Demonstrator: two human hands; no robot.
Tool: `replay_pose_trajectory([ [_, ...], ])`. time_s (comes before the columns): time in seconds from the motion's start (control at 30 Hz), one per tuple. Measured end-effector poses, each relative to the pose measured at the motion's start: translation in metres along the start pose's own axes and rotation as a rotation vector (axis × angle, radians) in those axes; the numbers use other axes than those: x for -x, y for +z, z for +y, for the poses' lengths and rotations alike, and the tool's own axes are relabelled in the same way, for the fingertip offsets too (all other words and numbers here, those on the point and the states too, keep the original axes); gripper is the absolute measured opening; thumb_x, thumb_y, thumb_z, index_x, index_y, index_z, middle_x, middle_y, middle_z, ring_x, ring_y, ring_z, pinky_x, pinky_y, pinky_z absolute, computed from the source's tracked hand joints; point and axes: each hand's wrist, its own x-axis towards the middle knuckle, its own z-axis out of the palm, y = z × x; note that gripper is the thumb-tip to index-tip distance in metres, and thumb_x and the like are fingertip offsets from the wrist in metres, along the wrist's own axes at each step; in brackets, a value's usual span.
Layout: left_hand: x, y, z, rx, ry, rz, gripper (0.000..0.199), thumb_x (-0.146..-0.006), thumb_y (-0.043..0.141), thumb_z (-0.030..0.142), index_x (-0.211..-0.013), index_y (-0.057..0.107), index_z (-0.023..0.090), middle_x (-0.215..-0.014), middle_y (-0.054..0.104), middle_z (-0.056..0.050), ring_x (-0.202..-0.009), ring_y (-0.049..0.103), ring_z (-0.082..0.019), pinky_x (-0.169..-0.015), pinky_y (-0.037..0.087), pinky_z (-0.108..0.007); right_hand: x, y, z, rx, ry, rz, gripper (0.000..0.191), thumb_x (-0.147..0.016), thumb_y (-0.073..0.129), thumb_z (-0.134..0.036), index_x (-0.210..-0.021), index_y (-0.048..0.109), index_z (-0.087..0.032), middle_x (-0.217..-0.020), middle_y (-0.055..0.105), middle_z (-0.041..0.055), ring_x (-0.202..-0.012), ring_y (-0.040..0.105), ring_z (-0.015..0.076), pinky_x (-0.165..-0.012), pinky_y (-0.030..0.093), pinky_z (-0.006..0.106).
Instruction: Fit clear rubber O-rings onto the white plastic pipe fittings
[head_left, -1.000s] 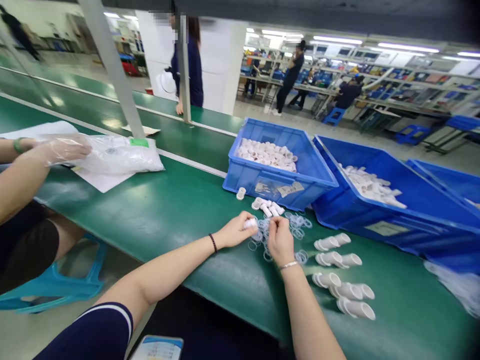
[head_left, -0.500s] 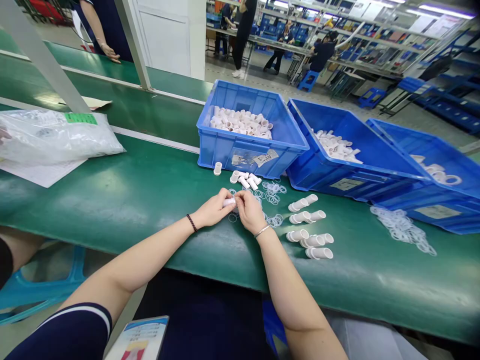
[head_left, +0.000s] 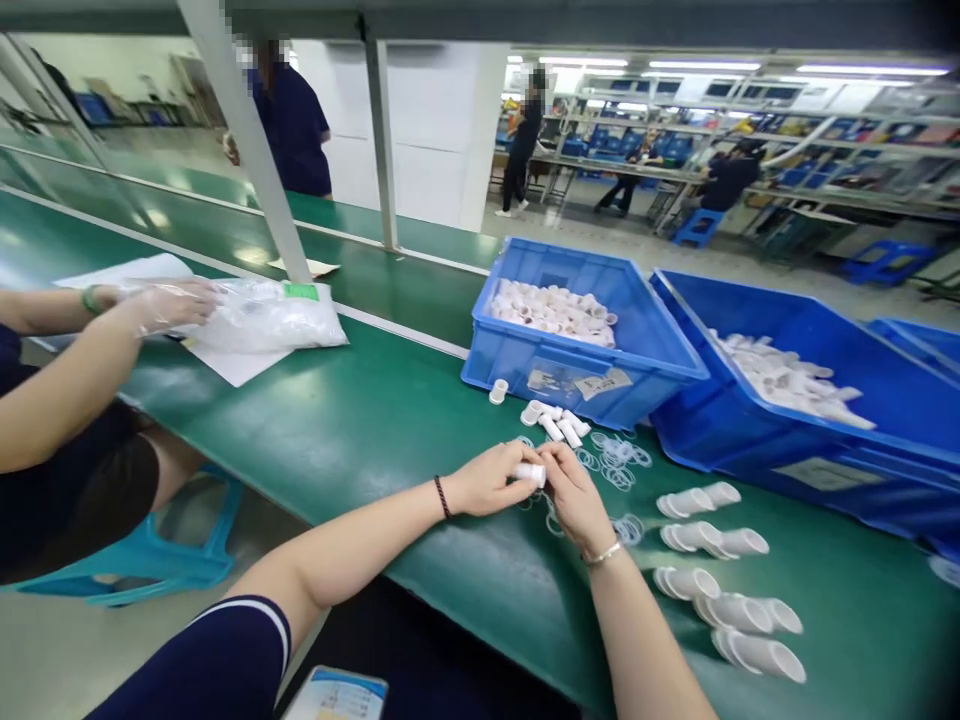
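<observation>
My left hand [head_left: 491, 482] is closed around a short white plastic pipe fitting [head_left: 535, 474], held sideways just above the bench. Fingers pinched, my right hand [head_left: 574, 500] meets the fitting's right end; whatever lies between its fingertips is too small to make out. Loose clear rings [head_left: 616, 458] are scattered behind and beside my hands. Just beyond them a little pile of white fittings [head_left: 553, 428] lies on the green surface, with one fitting [head_left: 499, 391] upright to its left. On the right, several white fittings [head_left: 757, 655] stand grouped in short rows.
A blue bin [head_left: 585, 375] filled with white fittings stands behind my hands, and another blue bin [head_left: 750, 440] adjoins it. At left, a co-worker's hands [head_left: 176, 300] rest on a clear plastic bag [head_left: 292, 325]. A metal post [head_left: 255, 150] rises behind it.
My view has swung left and tipped up, so the bench appears farther right and lower. The co-worker's arms now show at the bag. Both my hands remain together at the fitting.
</observation>
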Motion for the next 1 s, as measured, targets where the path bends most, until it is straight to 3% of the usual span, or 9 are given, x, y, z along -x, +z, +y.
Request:
replay_pose_trajectory([
  [0.13,-0.003,0.003,0.0,0.324,-0.186,0.149,0.025,-0.087,0.05,0.036,-0.1,0.048,0.016,-0.095,0.056,-0.005,-0.085,0.052,-0.015,-0.078,0.041,-0.029,0.002,0.004,-0.003,-0.065,-0.032,0.033,0.027,-0.087,0.057,-0.049,-0.09,0.055,-0.023,-0.08,0.053,-0.0012,-0.066,0.048,0.011,-0.063,0.043,0.024],
  [0.27,-0.009,0.004,-0.002,0.734,-0.371,0.163,0.031,-0.08,0.058,0.044,-0.09,0.046,0.017,-0.068,0.044,0.005,-0.059,0.04,-0.008,-0.058,0.032,-0.023,0.004,0.004,-0.01,0.055,-0.15,-0.041,0.023,-0.084,0.064,-0.044,-0.088,0.062,-0.022,-0.1,0.055,0.0045,-0.088,0.055,0.0156,-0.073,0.049,0.028],
  [0.37,-0.012,0.006,-0.005,0.856,-0.477,0.148,0.032,-0.075,0.062,0.042,-0.087,0.046,0.017,-0.06,0.04,0.007,-0.051,0.034,-0.006,-0.051,0.024,-0.022,0.003,0.003,-0.009,0.132,-0.197,-0.005,0.021,-0.08,0.068,-0.042,-0.084,0.064,-0.021,-0.102,0.054,0.0064,-0.096,0.056,0.0194,-0.072,0.051,0.029],
  [0.47,-0.013,0.009,-0.006,0.918,-0.55,0.183,0.031,-0.073,0.062,0.039,-0.088,0.046,0.018,-0.062,0.046,0.005,-0.051,0.039,-0.007,-0.05,0.023,-0.022,0.002,0.003,-0.001,0.245,-0.294,0.108,0.018,-0.08,0.07,-0.039,-0.082,0.065,-0.022,-0.095,0.057,0.0062,-0.089,0.058,0.0193,-0.067,0.051,0.031],
  [0.6,-0.013,0.015,-0.005,1.046,-0.578,0.247,0.033,-0.072,0.065,0.038,-0.089,0.046,0.018,-0.067,0.048,0.004,-0.053,0.042,-0.007,-0.051,0.025,-0.021,0.002,0.006,0.005,0.417,-0.497,0.242,0.009,-0.083,0.067,-0.032,-0.082,0.065,-0.023,-0.087,0.061,0.0048,-0.078,0.059,0.0188,-0.066,0.051,0.035],
  [0.73,-0.013,0.017,-0.002,1.095,-0.562,0.269,0.035,-0.074,0.065,0.04,-0.092,0.044,0.018,-0.068,0.049,0.004,-0.054,0.044,-0.006,-0.053,0.029,-0.021,0.004,0.008,0.004,0.576,-0.664,0.293,0.003,-0.086,0.064,-0.025,-0.089,0.065,-0.024,-0.091,0.064,0.0058,-0.084,0.063,0.0206,-0.075,0.054,0.04],
  [1.0,-0.013,0.017,-0.005,1.221,-0.564,0.319,0.039,-0.078,0.065,0.045,-0.096,0.041,0.019,-0.074,0.051,0.003,-0.057,0.048,-0.007,-0.056,0.034,-0.02,0.005,0.014,0.011,0.771,-0.724,0.245,0.036,-0.091,0.054,-0.02,-0.126,0.057,-0.028,-0.115,0.062,0.0089,-0.103,0.062,0.022,-0.087,0.056,0.04],
])
